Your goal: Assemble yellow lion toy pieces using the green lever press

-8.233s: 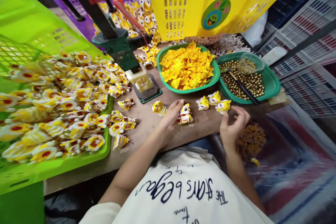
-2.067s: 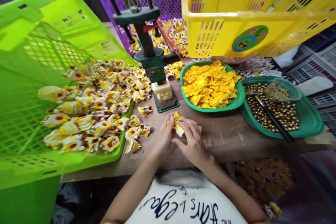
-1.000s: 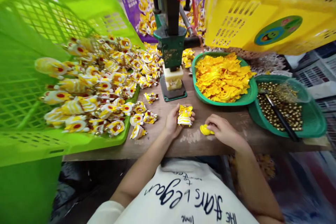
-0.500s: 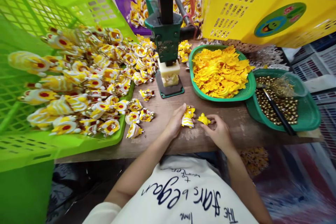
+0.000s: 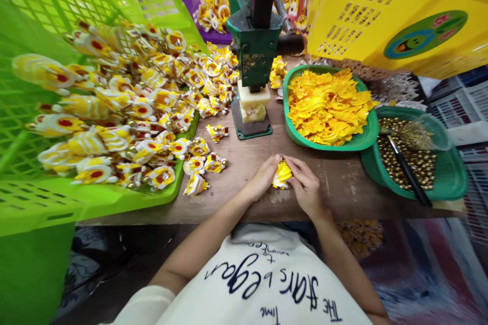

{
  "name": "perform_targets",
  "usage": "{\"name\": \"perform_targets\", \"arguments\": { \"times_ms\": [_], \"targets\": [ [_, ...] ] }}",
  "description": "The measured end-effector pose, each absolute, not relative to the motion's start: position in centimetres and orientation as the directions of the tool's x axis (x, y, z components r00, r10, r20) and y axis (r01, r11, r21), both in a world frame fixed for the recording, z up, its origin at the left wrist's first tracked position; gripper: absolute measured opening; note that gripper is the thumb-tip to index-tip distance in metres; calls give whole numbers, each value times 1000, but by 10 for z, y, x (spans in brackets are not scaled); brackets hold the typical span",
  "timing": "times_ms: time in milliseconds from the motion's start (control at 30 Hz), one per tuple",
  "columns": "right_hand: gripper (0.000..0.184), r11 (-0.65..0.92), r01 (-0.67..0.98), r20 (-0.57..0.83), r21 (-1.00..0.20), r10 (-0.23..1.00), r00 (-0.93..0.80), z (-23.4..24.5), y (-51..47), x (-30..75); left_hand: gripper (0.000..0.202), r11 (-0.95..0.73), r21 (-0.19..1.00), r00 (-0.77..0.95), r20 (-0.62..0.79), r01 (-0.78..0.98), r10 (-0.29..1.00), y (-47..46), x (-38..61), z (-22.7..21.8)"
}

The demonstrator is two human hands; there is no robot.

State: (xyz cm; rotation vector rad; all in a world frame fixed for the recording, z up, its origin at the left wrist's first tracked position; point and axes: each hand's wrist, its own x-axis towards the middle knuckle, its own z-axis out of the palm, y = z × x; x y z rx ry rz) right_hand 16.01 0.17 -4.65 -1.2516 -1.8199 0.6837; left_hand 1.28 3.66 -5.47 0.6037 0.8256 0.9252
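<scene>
A small yellow and white toy figure (image 5: 282,175) is pinched between both my hands at the front edge of the wooden table (image 5: 343,188). My left hand (image 5: 261,180) grips it from the left, fingers closed around it. My right hand (image 5: 307,188) presses on it from the right, fingers curled over the yellow part. A green hand press (image 5: 254,56) with a cream block under it stands just behind my hands.
A tipped green crate (image 5: 57,183) spills several painted toy figures (image 5: 125,106) at the left. A green basket of yellow plastic pieces (image 5: 330,109) and a green basket of small brass bells (image 5: 414,162) with a dark tool sit at the right. A yellow crate (image 5: 385,15) hangs above them.
My right hand has brought the small yellow piece up against the figure in my left hand. Both hands are now closed together on it. The camera has shifted slightly right.
</scene>
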Motion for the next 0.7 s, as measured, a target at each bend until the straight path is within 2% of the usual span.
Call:
{"name": "perform_targets", "arguments": {
  "times_ms": [67, 167, 300, 433, 567, 700],
  "targets": [
    [41, 405, 509, 348, -760, 914, -209, -44, -2, 160, 46, 476, 773, 322, -364, -419, 874, 36, 12, -54],
    [37, 403, 471, 357, -784, 915, -188, -44, -5, 161, 44, 466, 809, 297, -375, -357, 878, 35, 12, -56],
    [34, 276, 450, 316, -850, 949, 15, -50, -5, 164, 33, 454, 816, 298, -360, -358, 884, 36, 15, -58],
    [32, 180, 328, 215, -927, 974, 73, -61, -4, 167, 32, 465, 800, 335, -350, -379, 875, 33, 19, -52],
    [37, 15, 118, 33, -993, 988, 149, -80, -10, 169, 35, 339, 917, 259, -282, -210, 924, 26, 21, -38],
    [38, -22, 59, -10, -998, 982, 189, -91, -17, 170, 39, 217, 975, 242, -200, -46, 949, 20, 20, -29]
  ]
}}
